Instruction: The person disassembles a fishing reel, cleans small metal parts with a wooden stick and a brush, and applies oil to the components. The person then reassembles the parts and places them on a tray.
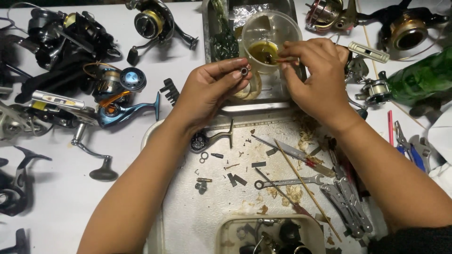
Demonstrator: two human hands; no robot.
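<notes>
The left hand (212, 89) pinched a small metal bearing (244, 71) between thumb and fingers, just left of a clear plastic cup (270, 35) holding yellowish oil. The right hand (315, 80) had its fingers clamped on a thin stick (282, 59) dipped into that cup. Both hovered over a metal tray (254, 106) at the far side of the desk (141, 141), among fishing reels (117, 94).

Blue reel (123, 113) with orange line; green bottle (423, 77); amber oil (262, 50) in clear cup (270, 28); silver wrench (288, 182); white tray (197, 211).
</notes>
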